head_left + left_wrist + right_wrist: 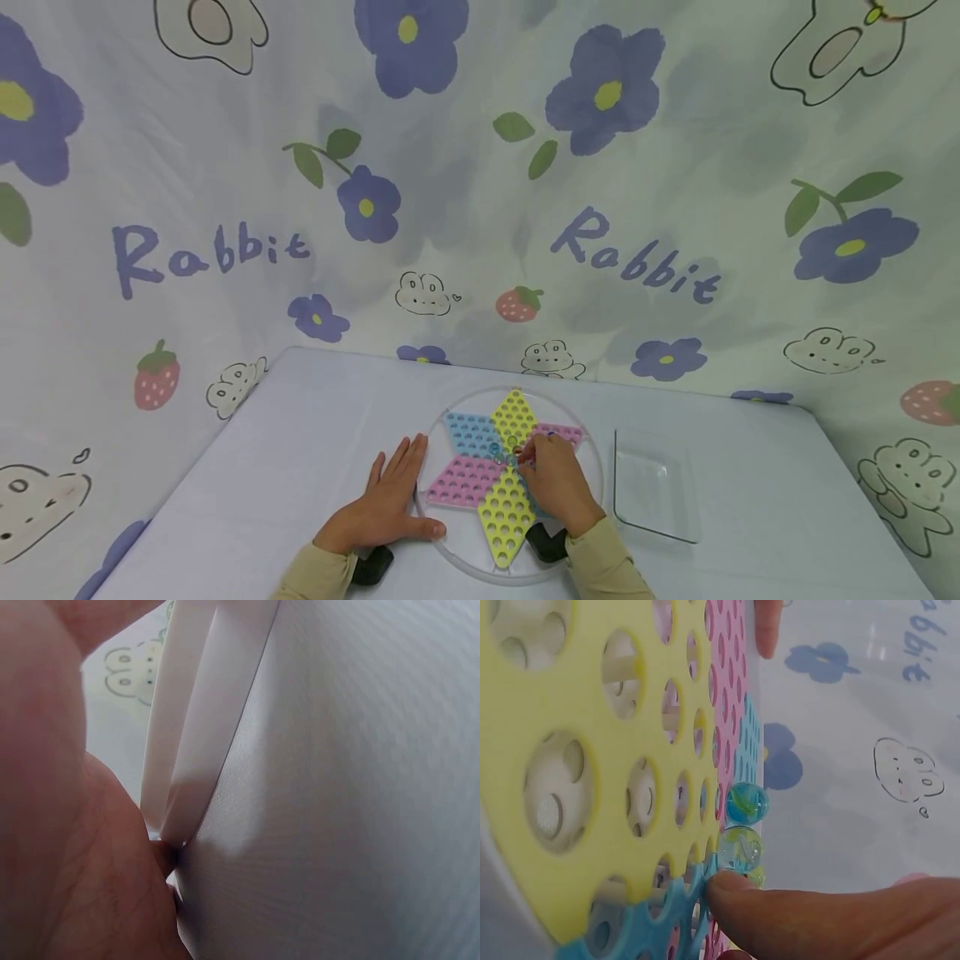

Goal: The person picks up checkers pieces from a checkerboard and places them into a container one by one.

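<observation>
A round Chinese checkers board (465,483) with a yellow, pink and blue star of holes lies on the table. Several glass marbles (747,803) sit around its centre. My right hand (555,477) is over the centre, its fingers curled and pinching a marble there, mostly hidden by the fingertips. The right wrist view has my thumb (780,907) beside a clear marble (740,849) with a yellow-green swirl. At the board's left edge, my left hand (388,504) lies with fingers stretched out, resting against the white rim (199,727).
To the right of the board stands a clear rectangular tray (652,492). The table (300,433) has a white cover. Behind it hangs a curtain (465,217) printed with flowers, rabbits and strawberries.
</observation>
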A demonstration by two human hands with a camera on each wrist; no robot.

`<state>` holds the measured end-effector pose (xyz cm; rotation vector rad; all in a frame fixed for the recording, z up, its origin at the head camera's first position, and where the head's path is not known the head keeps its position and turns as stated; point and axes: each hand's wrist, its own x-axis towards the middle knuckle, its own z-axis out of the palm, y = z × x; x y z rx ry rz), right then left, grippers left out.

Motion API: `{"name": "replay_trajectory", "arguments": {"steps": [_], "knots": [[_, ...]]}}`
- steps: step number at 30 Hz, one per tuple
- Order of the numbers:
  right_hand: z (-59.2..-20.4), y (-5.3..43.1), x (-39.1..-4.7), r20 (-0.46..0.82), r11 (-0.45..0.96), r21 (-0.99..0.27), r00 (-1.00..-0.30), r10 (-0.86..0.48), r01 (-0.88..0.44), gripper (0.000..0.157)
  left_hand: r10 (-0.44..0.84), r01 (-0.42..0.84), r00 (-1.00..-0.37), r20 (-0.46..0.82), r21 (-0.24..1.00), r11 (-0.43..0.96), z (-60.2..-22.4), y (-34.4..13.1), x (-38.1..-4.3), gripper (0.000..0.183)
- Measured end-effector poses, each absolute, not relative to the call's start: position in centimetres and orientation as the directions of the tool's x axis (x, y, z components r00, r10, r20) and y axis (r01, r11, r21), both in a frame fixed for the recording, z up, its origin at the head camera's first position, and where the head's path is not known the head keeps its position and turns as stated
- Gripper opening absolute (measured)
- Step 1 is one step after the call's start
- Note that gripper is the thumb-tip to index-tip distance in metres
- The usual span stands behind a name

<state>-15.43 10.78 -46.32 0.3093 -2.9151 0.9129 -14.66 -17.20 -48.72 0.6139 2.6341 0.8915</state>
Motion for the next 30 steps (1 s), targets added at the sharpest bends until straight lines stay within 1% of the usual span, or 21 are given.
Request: {"name": "replay_trajectory", "arguments": {"steps": [7,12,27,30], "knots": [[-46.0,10.6,-15.3,0.078,0.8,-0.579,-0.987,-0.137,-0.157,0.008,0.48,0.287,-0.867,-0.132,0.654,0.7,-48.6,-17.2,-14.5,0.128],[-46.2,10.7,-15.3,0.077,0.806,-0.575,-0.99,-0.117,-0.14,0.007,0.478,0.282,-0.866,-0.145,0.648,0.707,-48.5,-17.1,-14.4,0.128],[-44.9,11.3,-14.6,0.182,0.788,-0.568,-0.97,-0.161,-0.237,0.008,0.475,0.29,-0.868,-0.146,0.628,0.722,-48.8,-17.2,-14.6,0.127],[-44.5,11.3,-14.4,0.183,0.783,-0.578,-0.971,-0.152,-0.232,0.008,0.473,0.285,-0.869,-0.143,0.636,0.717,-48.6,-17.2,-14.4,0.127]]}}
